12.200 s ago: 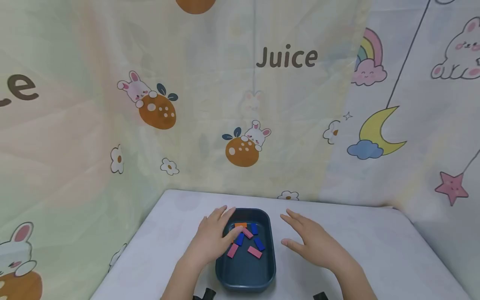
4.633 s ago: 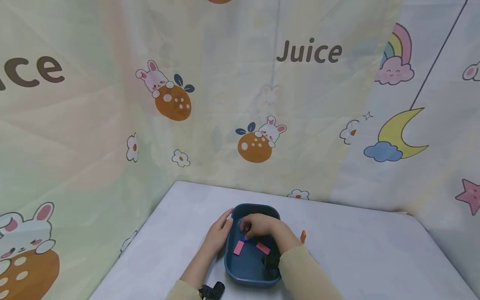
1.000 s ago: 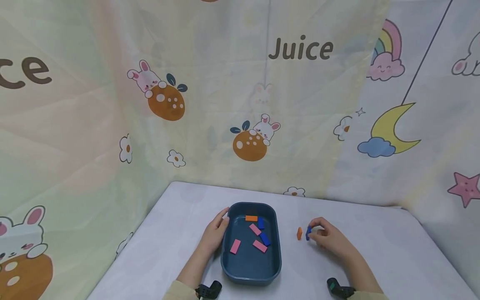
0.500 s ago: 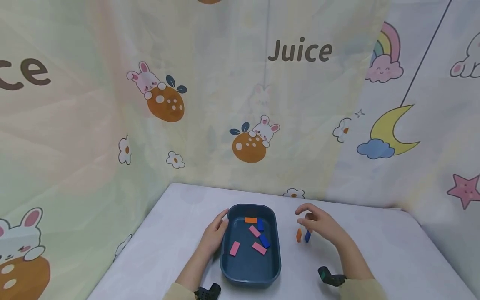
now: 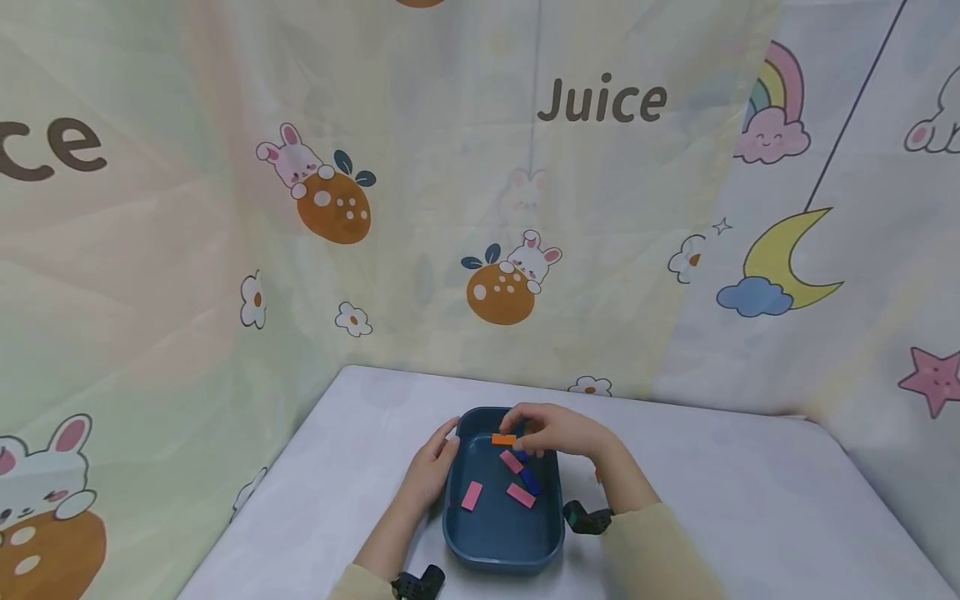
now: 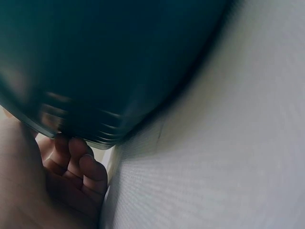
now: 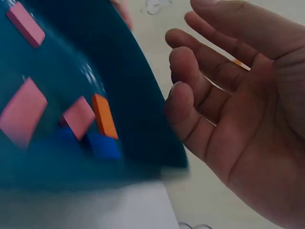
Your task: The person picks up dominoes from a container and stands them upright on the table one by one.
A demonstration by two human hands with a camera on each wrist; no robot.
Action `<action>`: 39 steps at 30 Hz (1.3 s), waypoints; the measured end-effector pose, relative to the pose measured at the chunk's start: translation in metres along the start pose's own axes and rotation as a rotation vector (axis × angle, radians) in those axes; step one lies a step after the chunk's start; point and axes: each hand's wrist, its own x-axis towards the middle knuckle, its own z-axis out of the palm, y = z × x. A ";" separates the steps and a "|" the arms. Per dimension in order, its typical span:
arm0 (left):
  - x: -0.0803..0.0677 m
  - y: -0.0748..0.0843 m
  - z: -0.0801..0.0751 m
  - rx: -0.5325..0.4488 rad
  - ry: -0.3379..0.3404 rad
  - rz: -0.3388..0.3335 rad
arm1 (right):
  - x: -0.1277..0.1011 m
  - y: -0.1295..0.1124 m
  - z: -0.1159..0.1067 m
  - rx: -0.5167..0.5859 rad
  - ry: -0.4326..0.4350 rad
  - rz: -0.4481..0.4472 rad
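A dark blue-green tray (image 5: 498, 533) holds several small dominoes. My left hand (image 5: 429, 468) grips its left side; the left wrist view shows curled fingers (image 6: 93, 169) against the outer wall. My right hand (image 5: 562, 429) is over the tray's far right part, thumb and fingers spread around the orange domino (image 5: 503, 439). In the right wrist view nothing is between its loosely bent fingers (image 7: 183, 64). Pink dominoes (image 5: 472, 496) lie in the tray, one beside a blue domino (image 5: 530, 481). Another blue domino (image 5: 522, 456) is partly covered by the right hand.
On the white table (image 5: 750, 500), right of the tray, an orange domino (image 5: 597, 474) stands mostly hidden behind the right forearm. A patterned cloth (image 5: 420, 167) hangs behind and beside the table. Black wrist cameras (image 5: 587, 518) sit on both wrists.
My right hand released a blue domino upright beside the standing orange one, then moved left over the tray. Earlier, it was reaching inside the tray. The left hand stays at the tray's side.
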 end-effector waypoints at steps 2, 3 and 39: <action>0.000 0.001 0.000 0.008 -0.010 0.001 | 0.011 -0.003 0.008 -0.003 -0.048 -0.011; 0.001 0.001 0.000 0.013 -0.015 0.001 | 0.015 -0.004 0.012 -0.007 -0.071 -0.015; 0.001 0.001 -0.004 0.010 -0.033 0.013 | 0.055 -0.002 0.070 -0.342 -0.339 0.035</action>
